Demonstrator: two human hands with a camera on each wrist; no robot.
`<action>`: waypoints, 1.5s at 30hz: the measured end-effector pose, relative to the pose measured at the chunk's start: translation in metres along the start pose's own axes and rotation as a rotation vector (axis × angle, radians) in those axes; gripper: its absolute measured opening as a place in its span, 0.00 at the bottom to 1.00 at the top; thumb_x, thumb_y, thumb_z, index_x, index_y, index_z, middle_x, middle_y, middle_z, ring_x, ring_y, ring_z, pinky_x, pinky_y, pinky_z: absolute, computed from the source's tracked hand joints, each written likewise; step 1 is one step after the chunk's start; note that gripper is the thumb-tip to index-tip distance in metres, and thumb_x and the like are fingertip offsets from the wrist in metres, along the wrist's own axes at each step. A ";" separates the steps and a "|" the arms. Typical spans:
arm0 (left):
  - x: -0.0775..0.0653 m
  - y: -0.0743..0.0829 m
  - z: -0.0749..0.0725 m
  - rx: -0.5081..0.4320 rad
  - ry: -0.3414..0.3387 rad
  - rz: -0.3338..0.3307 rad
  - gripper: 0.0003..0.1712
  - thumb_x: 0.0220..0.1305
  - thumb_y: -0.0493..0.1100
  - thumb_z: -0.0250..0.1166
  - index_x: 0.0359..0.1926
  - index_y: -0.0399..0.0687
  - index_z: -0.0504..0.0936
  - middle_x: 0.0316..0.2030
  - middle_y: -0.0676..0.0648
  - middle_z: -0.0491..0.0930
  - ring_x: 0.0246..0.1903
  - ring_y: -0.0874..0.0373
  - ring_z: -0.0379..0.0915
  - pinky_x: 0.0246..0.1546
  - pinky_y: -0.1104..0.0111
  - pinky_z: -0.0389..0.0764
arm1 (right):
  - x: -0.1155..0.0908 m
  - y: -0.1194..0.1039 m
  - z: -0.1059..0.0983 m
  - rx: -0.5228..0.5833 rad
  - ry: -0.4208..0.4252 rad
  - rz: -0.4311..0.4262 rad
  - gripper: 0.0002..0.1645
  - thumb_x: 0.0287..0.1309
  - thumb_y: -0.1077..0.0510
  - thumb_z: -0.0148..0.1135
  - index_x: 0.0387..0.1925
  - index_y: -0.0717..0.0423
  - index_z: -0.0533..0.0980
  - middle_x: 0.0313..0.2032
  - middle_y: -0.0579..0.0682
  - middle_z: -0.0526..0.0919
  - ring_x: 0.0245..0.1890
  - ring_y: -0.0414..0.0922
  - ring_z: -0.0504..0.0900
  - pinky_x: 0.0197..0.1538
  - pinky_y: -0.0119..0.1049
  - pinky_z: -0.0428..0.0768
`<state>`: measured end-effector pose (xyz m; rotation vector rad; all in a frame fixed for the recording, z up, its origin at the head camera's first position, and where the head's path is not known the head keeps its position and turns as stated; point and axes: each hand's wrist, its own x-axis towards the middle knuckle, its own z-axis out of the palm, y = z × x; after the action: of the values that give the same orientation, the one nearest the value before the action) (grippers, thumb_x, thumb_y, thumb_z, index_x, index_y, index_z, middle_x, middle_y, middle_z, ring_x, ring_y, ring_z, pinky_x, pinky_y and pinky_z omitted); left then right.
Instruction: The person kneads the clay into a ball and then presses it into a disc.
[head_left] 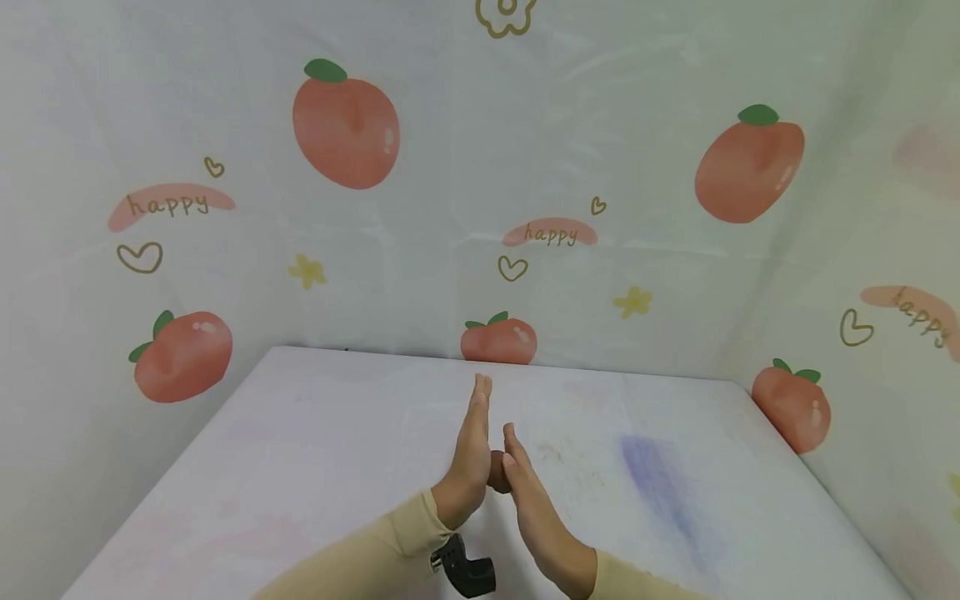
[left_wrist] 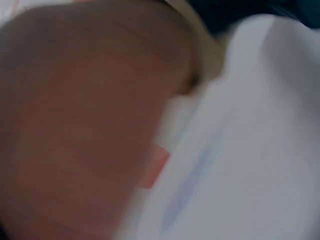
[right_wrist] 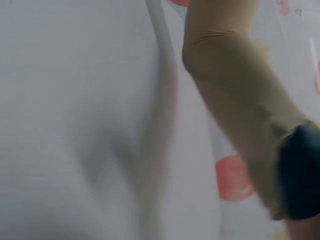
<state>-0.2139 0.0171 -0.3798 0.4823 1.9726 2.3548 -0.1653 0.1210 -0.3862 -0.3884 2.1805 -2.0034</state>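
Between my two palms sits a small brown ball (head_left: 497,472), smooth and rounded, partly hidden by both hands. My left hand (head_left: 470,454) stands upright with its fingers straight and pointing away, its palm against the ball's left side. From the right, my right hand (head_left: 536,508) leans in with straight fingers, its palm side at the ball. Blurred skin of a hand (left_wrist: 75,130) fills the left half of the left wrist view. The right wrist view shows a beige sleeve (right_wrist: 235,75) and no ball.
Both hands are over a white tabletop (head_left: 337,433) with a purple smudge (head_left: 660,483) on the right. A black wrist camera mount (head_left: 468,571) hangs beneath the left wrist. White sheeting (head_left: 435,150) printed with red fruit rises behind and beside the table.
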 end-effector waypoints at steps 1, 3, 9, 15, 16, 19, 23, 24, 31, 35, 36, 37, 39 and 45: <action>0.000 -0.005 0.000 0.019 -0.007 -0.015 0.35 0.78 0.57 0.29 0.77 0.48 0.34 0.77 0.48 0.36 0.76 0.51 0.26 0.73 0.46 0.31 | -0.001 -0.004 0.000 -0.005 0.010 -0.017 0.38 0.77 0.43 0.27 0.76 0.58 0.33 0.76 0.56 0.30 0.75 0.56 0.27 0.70 0.65 0.32; -0.004 -0.014 0.003 0.061 -0.027 -0.039 0.35 0.78 0.55 0.29 0.77 0.46 0.34 0.77 0.48 0.34 0.76 0.51 0.24 0.72 0.45 0.31 | -0.001 -0.011 -0.002 -0.013 0.055 -0.059 0.38 0.77 0.44 0.29 0.76 0.57 0.35 0.77 0.55 0.33 0.75 0.54 0.28 0.71 0.64 0.32; -0.022 -0.028 0.016 0.125 -0.144 -0.022 0.34 0.78 0.56 0.24 0.76 0.45 0.36 0.77 0.47 0.34 0.75 0.49 0.25 0.72 0.45 0.32 | 0.015 -0.029 -0.019 -0.030 0.187 -0.159 0.36 0.76 0.45 0.28 0.77 0.53 0.38 0.77 0.48 0.35 0.76 0.48 0.30 0.73 0.58 0.31; -0.035 -0.019 0.026 0.146 -0.232 0.055 0.34 0.79 0.54 0.23 0.76 0.41 0.32 0.77 0.46 0.34 0.75 0.51 0.26 0.71 0.43 0.33 | 0.035 -0.023 -0.037 -0.018 0.248 -0.103 0.35 0.76 0.44 0.27 0.77 0.48 0.35 0.77 0.46 0.31 0.76 0.48 0.28 0.73 0.59 0.33; -0.035 -0.017 0.026 0.141 -0.233 0.060 0.34 0.79 0.54 0.23 0.76 0.41 0.32 0.77 0.46 0.33 0.75 0.51 0.25 0.71 0.43 0.32 | 0.036 -0.020 -0.038 -0.010 0.243 -0.097 0.35 0.76 0.44 0.27 0.77 0.47 0.34 0.77 0.45 0.31 0.76 0.48 0.28 0.73 0.58 0.34; -0.032 -0.008 0.025 0.122 -0.190 0.064 0.35 0.78 0.55 0.24 0.76 0.41 0.34 0.77 0.46 0.33 0.75 0.51 0.24 0.72 0.44 0.32 | 0.039 -0.007 -0.035 0.046 0.211 -0.094 0.36 0.76 0.44 0.28 0.77 0.49 0.34 0.77 0.47 0.32 0.76 0.49 0.30 0.74 0.57 0.36; -0.019 0.002 0.019 0.055 -0.104 0.068 0.35 0.78 0.55 0.26 0.76 0.41 0.37 0.77 0.46 0.34 0.76 0.51 0.24 0.73 0.46 0.31 | 0.034 0.010 -0.023 0.095 0.151 -0.069 0.36 0.77 0.46 0.26 0.76 0.55 0.34 0.77 0.55 0.38 0.76 0.52 0.33 0.74 0.58 0.35; -0.014 0.003 0.017 0.042 -0.081 0.067 0.35 0.78 0.54 0.27 0.76 0.40 0.37 0.77 0.46 0.34 0.76 0.51 0.25 0.73 0.47 0.31 | 0.031 0.013 -0.019 0.098 0.138 -0.053 0.36 0.77 0.45 0.25 0.76 0.55 0.34 0.76 0.56 0.38 0.76 0.53 0.33 0.73 0.59 0.34; 0.014 -0.005 -0.001 0.063 0.077 -0.002 0.33 0.77 0.47 0.37 0.76 0.42 0.41 0.77 0.44 0.35 0.76 0.49 0.25 0.73 0.46 0.32 | 0.008 0.011 0.003 0.074 0.041 -0.028 0.37 0.77 0.45 0.26 0.75 0.61 0.33 0.76 0.60 0.40 0.75 0.58 0.38 0.72 0.63 0.40; 0.013 -0.019 -0.007 0.080 0.107 -0.045 0.33 0.77 0.47 0.39 0.77 0.44 0.41 0.77 0.44 0.33 0.76 0.47 0.24 0.71 0.43 0.32 | 0.000 -0.002 0.008 0.084 0.067 -0.015 0.36 0.76 0.52 0.37 0.75 0.62 0.40 0.76 0.57 0.41 0.75 0.56 0.37 0.72 0.63 0.41; 0.010 -0.022 -0.007 0.088 0.098 -0.052 0.34 0.77 0.49 0.38 0.77 0.45 0.41 0.77 0.45 0.33 0.76 0.47 0.24 0.71 0.42 0.31 | 0.000 -0.005 0.008 0.092 0.090 -0.014 0.35 0.75 0.54 0.38 0.75 0.62 0.42 0.76 0.56 0.41 0.75 0.55 0.37 0.72 0.62 0.40; 0.007 -0.024 -0.006 0.097 0.083 -0.054 0.34 0.77 0.50 0.38 0.77 0.45 0.40 0.77 0.45 0.33 0.76 0.47 0.24 0.71 0.42 0.31 | 0.001 -0.009 0.006 0.106 0.115 -0.018 0.34 0.74 0.56 0.38 0.75 0.61 0.44 0.76 0.55 0.42 0.76 0.54 0.35 0.72 0.62 0.38; -0.002 -0.030 -0.001 0.113 0.037 -0.050 0.35 0.78 0.53 0.38 0.77 0.44 0.40 0.77 0.45 0.33 0.76 0.47 0.24 0.71 0.41 0.31 | 0.004 -0.013 0.002 0.120 0.161 -0.056 0.34 0.74 0.58 0.39 0.75 0.61 0.46 0.76 0.53 0.44 0.76 0.52 0.35 0.73 0.60 0.36; -0.026 -0.038 0.013 0.097 -0.109 -0.088 0.34 0.78 0.57 0.27 0.77 0.46 0.42 0.77 0.45 0.34 0.75 0.46 0.24 0.71 0.41 0.30 | 0.022 -0.018 -0.016 0.071 0.246 -0.185 0.33 0.74 0.57 0.36 0.76 0.54 0.46 0.75 0.45 0.50 0.76 0.44 0.38 0.75 0.54 0.37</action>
<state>-0.1919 0.0312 -0.4198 0.5058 2.0220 2.1423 -0.1891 0.1284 -0.3652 -0.3628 2.2785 -2.3327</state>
